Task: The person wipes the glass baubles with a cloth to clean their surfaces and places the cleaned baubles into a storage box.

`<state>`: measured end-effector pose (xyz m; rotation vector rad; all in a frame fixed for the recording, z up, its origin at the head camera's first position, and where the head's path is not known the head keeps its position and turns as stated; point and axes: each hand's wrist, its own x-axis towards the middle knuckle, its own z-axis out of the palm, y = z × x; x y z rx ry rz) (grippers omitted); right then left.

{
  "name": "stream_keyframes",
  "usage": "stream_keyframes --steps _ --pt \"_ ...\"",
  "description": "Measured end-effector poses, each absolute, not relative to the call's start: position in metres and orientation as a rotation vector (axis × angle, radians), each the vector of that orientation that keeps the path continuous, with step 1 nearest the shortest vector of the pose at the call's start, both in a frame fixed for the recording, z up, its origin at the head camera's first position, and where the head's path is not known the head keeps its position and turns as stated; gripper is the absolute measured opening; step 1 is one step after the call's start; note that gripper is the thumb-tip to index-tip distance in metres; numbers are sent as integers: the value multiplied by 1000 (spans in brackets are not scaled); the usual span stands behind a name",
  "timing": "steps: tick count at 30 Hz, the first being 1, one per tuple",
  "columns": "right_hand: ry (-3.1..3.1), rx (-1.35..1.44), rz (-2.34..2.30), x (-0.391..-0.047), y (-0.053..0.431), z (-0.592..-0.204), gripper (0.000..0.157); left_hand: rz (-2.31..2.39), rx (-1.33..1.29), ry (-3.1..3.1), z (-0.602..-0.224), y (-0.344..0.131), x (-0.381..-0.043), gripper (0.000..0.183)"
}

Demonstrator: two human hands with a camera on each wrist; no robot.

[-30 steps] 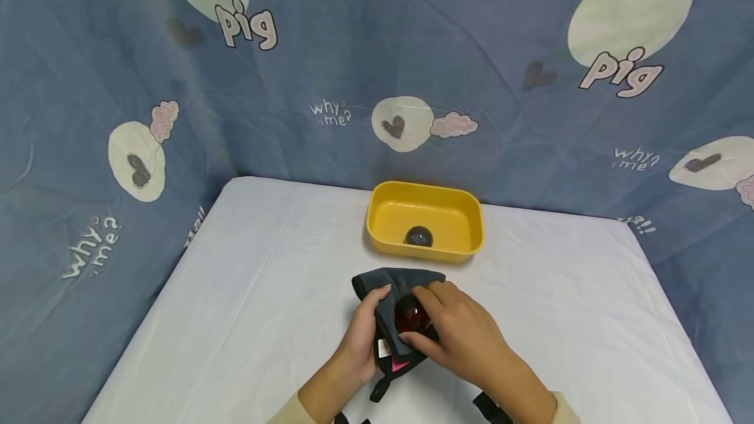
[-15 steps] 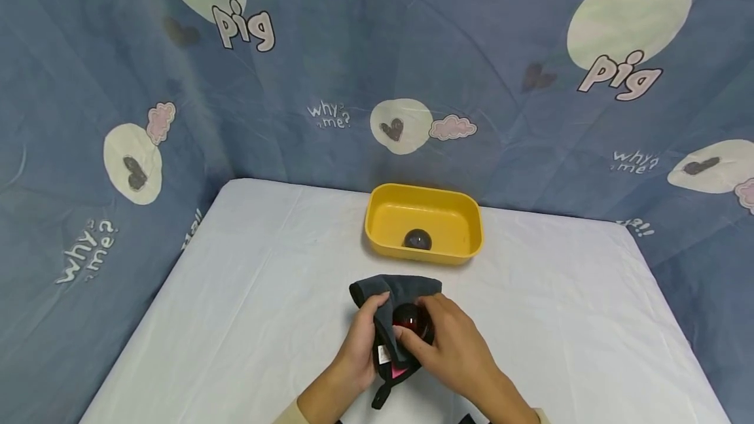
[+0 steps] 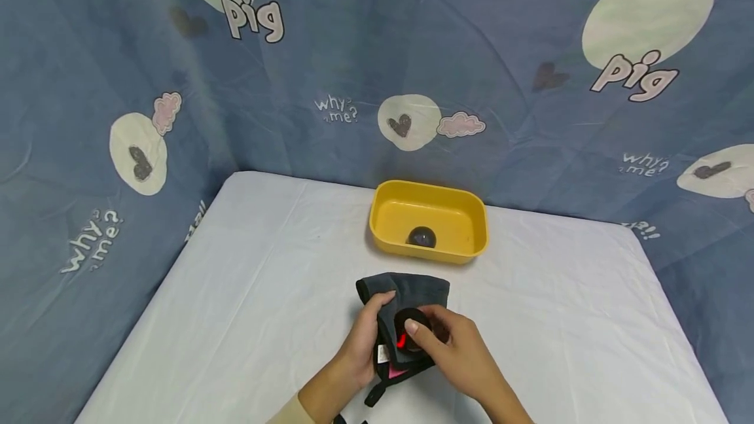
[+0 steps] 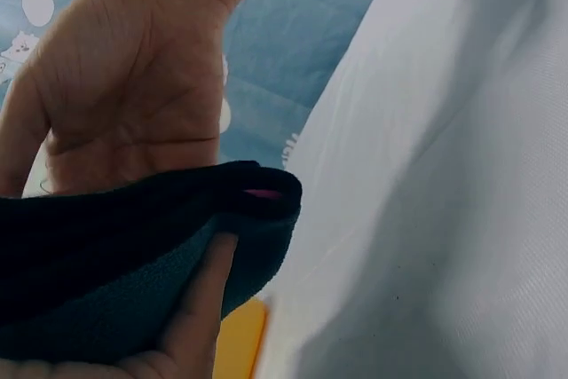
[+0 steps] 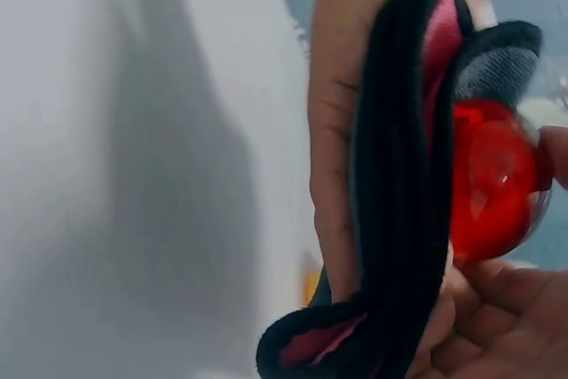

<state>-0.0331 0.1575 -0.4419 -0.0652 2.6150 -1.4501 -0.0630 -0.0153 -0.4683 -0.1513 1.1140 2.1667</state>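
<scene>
My left hand (image 3: 358,342) grips a folded dark grey cloth (image 3: 421,288) with black edging, thumb on top and fingers underneath. Pink lining shows between its folds, along with a white tag (image 3: 383,353) and a hanging loop. In my right hand (image 3: 459,349) is a clear red ball (image 5: 497,179), held by thumb and fingers against the cloth. Seen from the head, that ball looks mostly dark with a bright red streak. The left wrist view shows the cloth (image 4: 115,264) pinched under a fingertip, with the ball hidden behind it.
Just beyond the hands stands a yellow tray (image 3: 427,256) with a dark glossy ball (image 3: 422,237) inside near its front wall. A white sheet (image 3: 283,293) covers the table. Blue printed fabric (image 3: 330,38) hangs behind and along both sides.
The red ball has turned in my right fingers and now shows a darker side. My right hand has shifted slightly over the cloth, while the left keeps its hold.
</scene>
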Motion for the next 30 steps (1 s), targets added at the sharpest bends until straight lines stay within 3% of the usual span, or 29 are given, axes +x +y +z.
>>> stream_keyframes --steps 9,14,20,30 --pt "2048 114 -2057 -46 178 -431 48 2195 -188 1147 -470 -25 -64 75" --pt "2100 206 -2176 -70 197 -419 57 2148 -168 1161 -476 -35 -61 77" --pt "2727 221 -1685 -112 227 -413 72 2067 -125 1150 -485 -49 -56 76" --pt "3090 -357 -774 -164 249 -427 66 2090 -133 1127 -492 -59 -57 61"
